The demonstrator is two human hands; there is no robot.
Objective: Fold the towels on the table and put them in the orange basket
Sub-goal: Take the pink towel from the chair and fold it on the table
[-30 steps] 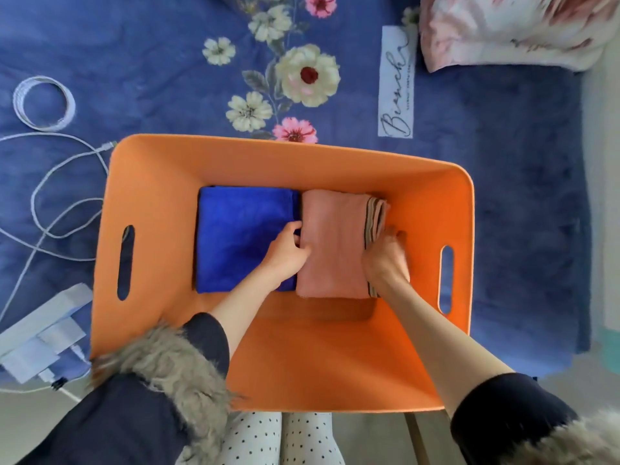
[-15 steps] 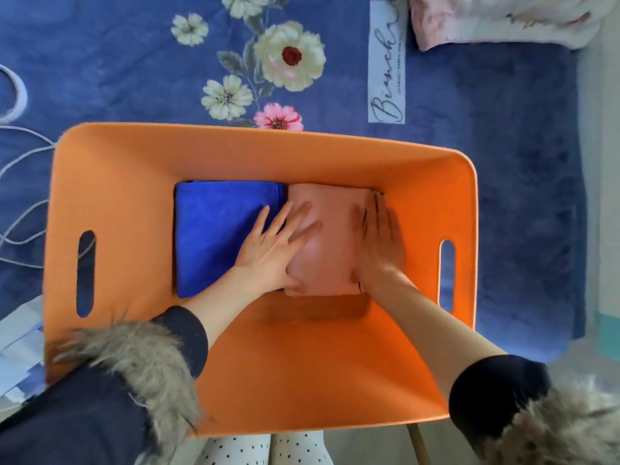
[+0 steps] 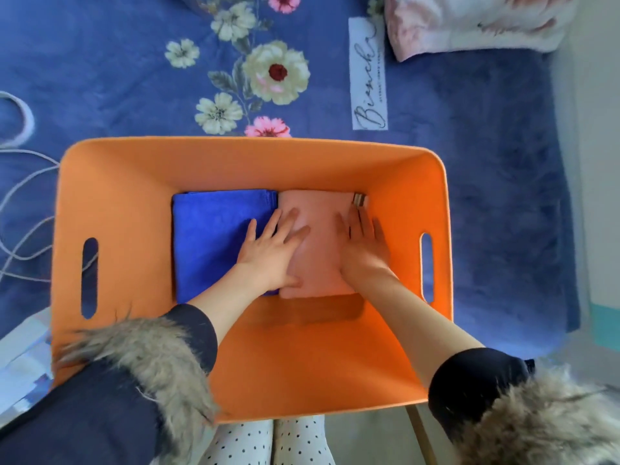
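I rest both hands flat inside the orange felt basket (image 3: 141,203): my left hand (image 3: 271,255) straddles the folded blue towel (image 3: 214,243) and the folded salmon-pink towel (image 3: 317,243), my right hand (image 3: 364,250) lies on the pink, each grip wide and holding nothing. Pressing evenly should seat the pink towel flush beside the blue.

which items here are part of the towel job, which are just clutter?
Job:
orange basket
blue towel, folded, in basket
pink towel, folded, beside the blue one
striped towel, edge showing under the pink one
left hand and right hand, flat on the towels

Clutter:
white cable
floral blanket
pillow
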